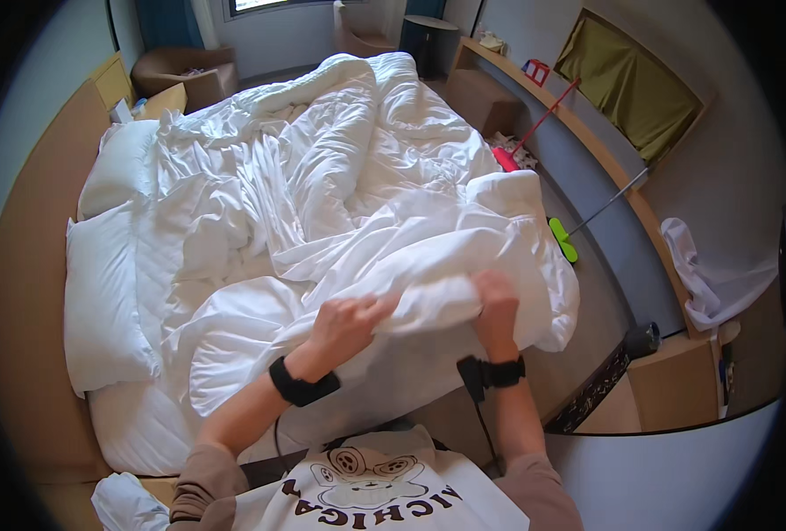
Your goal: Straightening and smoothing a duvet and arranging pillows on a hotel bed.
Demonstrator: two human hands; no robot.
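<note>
A rumpled white duvet (331, 168) covers most of the bed. Its near edge is lifted between my two hands. My left hand (344, 329) is closed on that edge, thumb side toward the middle. To the right, my right hand (497, 305) grips the same edge; it is smeared by motion, though the fingers look wrapped round the cloth. A stretch of duvet bulges up between the hands. Two white pillows (110, 296) lie against the headboard on the left, apart from my hands. Black bands sit on both my wrists.
A wooden headboard (34, 265) runs along the left. Right of the bed, a green broom head (563, 241) and a red one (505, 160) stand on the floor, handles leaning on a long ledge (619, 164). White cloth (712, 283) hangs over the ledge. A brown armchair (185, 75) stands behind.
</note>
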